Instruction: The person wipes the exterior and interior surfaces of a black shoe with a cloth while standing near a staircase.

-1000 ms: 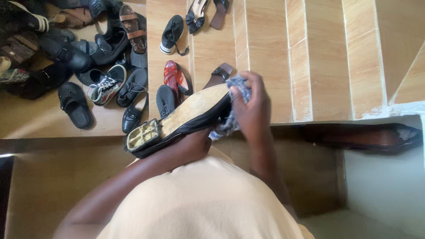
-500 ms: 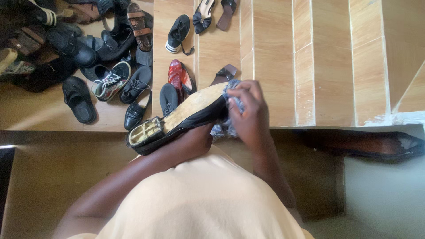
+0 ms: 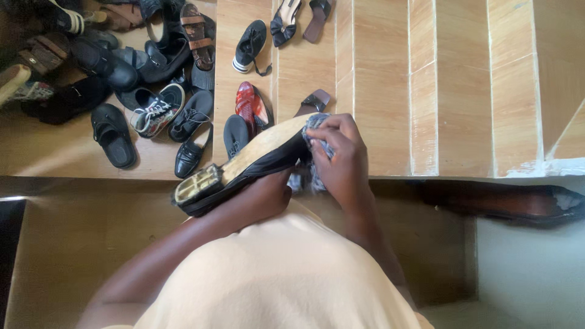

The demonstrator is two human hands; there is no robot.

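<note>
1. Two hands are in my view, both busy with one black shoe [image 3: 256,161] held sole-up over the person's lap.
2. My left hand [image 3: 265,198] sits under the shoe's middle, fingers wrapped around its dark upper, gripping it from below.
3. My right hand [image 3: 341,161] is clenched around a blue-grey rag [image 3: 317,143], pressing it against the toe end of the shoe.
4. I can see the shoe's tan sole facing up, its worn heel block pointing to the lower left and its toe to the upper right, where the rag covers it.
5. Below the hands, a pale cream garment [image 3: 280,274] fills the lower middle of the frame.
6. Beyond the shoe, a red shoe [image 3: 247,103] and a small dark flat shoe [image 3: 233,135] lie on the tan tiled steps [image 3: 384,91], just beside each other.
7. Farther left, a heap of dark footwear [image 3: 122,61] lies on the floor, including a patterned sneaker [image 3: 155,113].
</note>
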